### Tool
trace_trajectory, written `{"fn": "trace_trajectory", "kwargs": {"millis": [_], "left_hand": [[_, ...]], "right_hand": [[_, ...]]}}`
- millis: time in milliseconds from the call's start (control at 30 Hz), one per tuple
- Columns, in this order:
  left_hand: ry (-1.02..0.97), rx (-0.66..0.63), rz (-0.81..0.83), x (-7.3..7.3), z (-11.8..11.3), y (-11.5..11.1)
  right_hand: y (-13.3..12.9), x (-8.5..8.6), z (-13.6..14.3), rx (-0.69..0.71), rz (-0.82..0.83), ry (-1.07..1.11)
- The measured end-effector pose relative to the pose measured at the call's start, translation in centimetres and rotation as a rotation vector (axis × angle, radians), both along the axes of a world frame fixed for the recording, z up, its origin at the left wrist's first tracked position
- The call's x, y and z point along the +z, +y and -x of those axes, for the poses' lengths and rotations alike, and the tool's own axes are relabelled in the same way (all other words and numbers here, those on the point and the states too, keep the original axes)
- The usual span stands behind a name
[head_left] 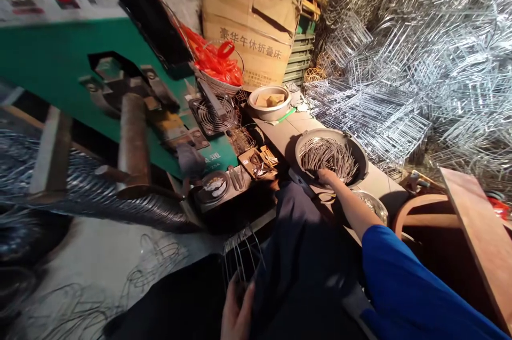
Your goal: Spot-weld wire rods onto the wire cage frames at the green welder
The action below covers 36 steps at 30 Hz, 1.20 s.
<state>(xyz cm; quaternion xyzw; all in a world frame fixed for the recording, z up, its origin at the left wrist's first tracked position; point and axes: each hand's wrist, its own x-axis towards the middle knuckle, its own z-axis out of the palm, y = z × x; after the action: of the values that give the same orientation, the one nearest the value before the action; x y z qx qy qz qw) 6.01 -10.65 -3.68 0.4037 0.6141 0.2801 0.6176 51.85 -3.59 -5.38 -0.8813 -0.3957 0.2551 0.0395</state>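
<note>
Low in the picture, my left hand (237,310) is closed on a small wire frame (243,255) of bent metal rods, held between my legs. My right hand (327,177) reaches to the near side of a round grey basin (362,156). Inside the basin lies a heap of short metal wire pieces (328,156). The right fingers look curled at the edge of this heap; whether they grip a piece is hidden. Close to my right forearm is a second, smaller bowl (374,204) with metal bits in it.
A green machine (48,57) with a metal lever stands at left. Behind are a cardboard box (248,25), a fan (214,116), a basket with a red bag (220,65) and a pale bowl (270,108). Piled wire racks (372,111) fill the right; a board (476,233) leans there.
</note>
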Motion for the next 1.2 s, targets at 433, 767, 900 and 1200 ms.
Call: {"fn": "trace_trajectory", "kwargs": {"millis": [433, 767, 900, 1200], "left_hand": [[-0.258, 0.298, 0.068, 2.9, 2.3, 2.8], [-0.264, 0.386, -0.062, 3.5, 5.3, 4.8], [-0.295, 0.359, -0.148, 4.1, 4.6, 5.6], [-0.460, 0.357, -0.286, 5.1, 4.5, 7.4]], "right_hand": [[-2.0, 4.9, -3.7, -0.222, -0.454, -0.240], [-2.8, 14.3, 0.9, -0.213, -1.291, 0.453], [-0.4, 14.9, 5.6, -0.055, -1.136, 0.558], [3.6, 8.4, 18.9, 0.114, -0.854, 0.737]]}}
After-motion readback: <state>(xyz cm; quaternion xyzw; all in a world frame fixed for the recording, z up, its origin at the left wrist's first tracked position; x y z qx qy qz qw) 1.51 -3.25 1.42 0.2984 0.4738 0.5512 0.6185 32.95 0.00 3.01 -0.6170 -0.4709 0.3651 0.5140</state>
